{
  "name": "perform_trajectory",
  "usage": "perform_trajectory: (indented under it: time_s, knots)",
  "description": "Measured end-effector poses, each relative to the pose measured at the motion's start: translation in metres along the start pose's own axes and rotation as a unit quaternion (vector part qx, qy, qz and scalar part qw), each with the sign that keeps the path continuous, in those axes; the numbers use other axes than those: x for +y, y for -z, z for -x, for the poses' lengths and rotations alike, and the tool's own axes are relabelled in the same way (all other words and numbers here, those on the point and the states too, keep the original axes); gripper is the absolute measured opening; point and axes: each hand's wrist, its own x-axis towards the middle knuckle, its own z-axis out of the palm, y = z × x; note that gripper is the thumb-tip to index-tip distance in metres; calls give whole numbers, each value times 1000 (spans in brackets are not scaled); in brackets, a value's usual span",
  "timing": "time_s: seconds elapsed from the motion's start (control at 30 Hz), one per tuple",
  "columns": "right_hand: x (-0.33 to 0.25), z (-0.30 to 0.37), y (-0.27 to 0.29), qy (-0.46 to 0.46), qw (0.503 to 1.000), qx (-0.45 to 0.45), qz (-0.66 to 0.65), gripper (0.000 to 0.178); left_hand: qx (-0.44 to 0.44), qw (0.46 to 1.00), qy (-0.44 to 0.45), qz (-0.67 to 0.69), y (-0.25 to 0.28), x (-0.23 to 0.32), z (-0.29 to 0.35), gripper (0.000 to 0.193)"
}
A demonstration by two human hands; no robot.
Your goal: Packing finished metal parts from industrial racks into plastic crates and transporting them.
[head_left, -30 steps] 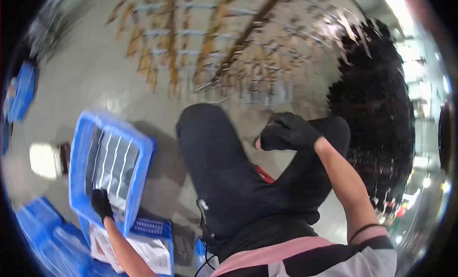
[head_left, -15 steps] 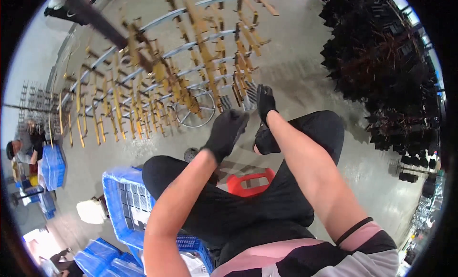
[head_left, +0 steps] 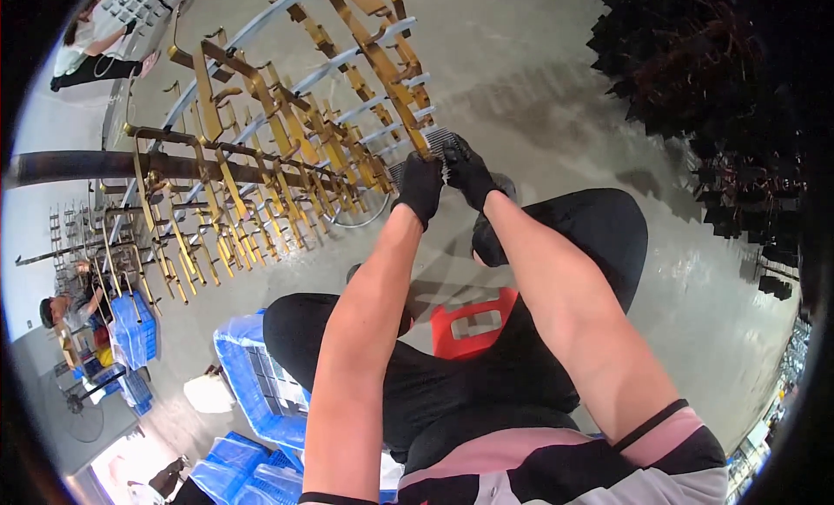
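Both hands wear black gloves and are raised to the lower end of a gold-coloured hanging rack (head_left: 408,127) with hooked bars. A grey finned metal piece (head_left: 441,142) is at the end of this rack. My right hand (head_left: 470,171) is closed on its edge, fingers bent over it. Just to the left, my left hand (head_left: 420,189) is curled closed at the rack's lower tip; what lies within its fingers is hidden. Another grey finned edge shows just left of that hand.
Many gold hooked bars (head_left: 217,114) on curved pale rails fill the left, crossed by a dark pole (head_left: 78,166). Dark parts hang in a mass (head_left: 686,96) at right. Below are a red stool (head_left: 440,331) and blue plastic-lined crates (head_left: 233,353). Other people are at far left.
My hands have come closer together at the rack's end, the left moving up and right. The rack has turned, and the dark pole has swung down to the left. My view has shifted slightly.
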Motion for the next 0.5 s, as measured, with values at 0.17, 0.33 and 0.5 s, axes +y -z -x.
perform_trajectory:
  time_s: [0.17,0.33,0.5]
  knots:
    - [-2,7,1,-64,990,-1,-123,43,13,993,81,83,-6,-1,6,10]
    - [-5,-3,-13,-94,975,-6,-200,47,85,992,83,-31,15,-37,10,20]
    - [58,-1,76,89,793,264,542,54,144,989,-2,-14,-50,9,58,28]
